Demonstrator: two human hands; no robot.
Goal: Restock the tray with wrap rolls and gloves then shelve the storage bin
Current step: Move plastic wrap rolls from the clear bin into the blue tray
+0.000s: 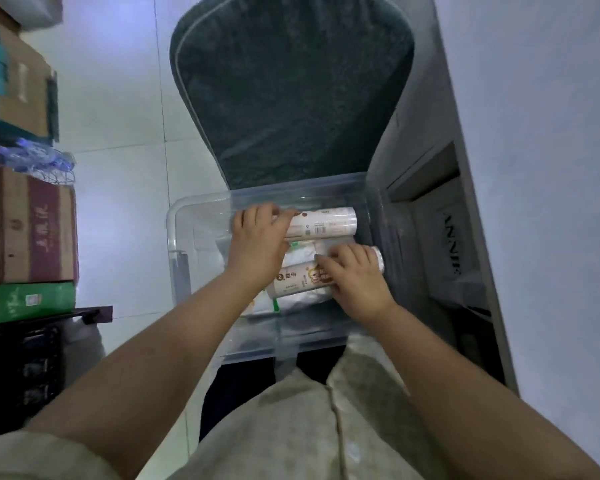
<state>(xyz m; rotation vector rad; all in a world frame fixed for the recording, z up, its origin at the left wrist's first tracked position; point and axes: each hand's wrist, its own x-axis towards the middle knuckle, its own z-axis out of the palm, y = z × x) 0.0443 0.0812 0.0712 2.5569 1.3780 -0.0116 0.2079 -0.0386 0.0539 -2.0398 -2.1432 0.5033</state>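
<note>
Hands are reaching down into the clear storage bin (pixel 177 237), which is sitting right in front of the person. The left hand (pixel 257 244) is curling its fingers over the end of the far wrap roll (pixel 326 221). The right hand (pixel 355 277) is curling round the near wrap roll (pixel 297 284). Both rolls are lying sideways on flat white packets (pixel 302 252). A green chair (pixel 291 91) is standing just behind the bin.

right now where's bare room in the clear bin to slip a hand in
Free: the left end of the bin, between its left wall and the left hand. Crowded: right half, with the right hand, two wrap rolls and flat packets.
</note>
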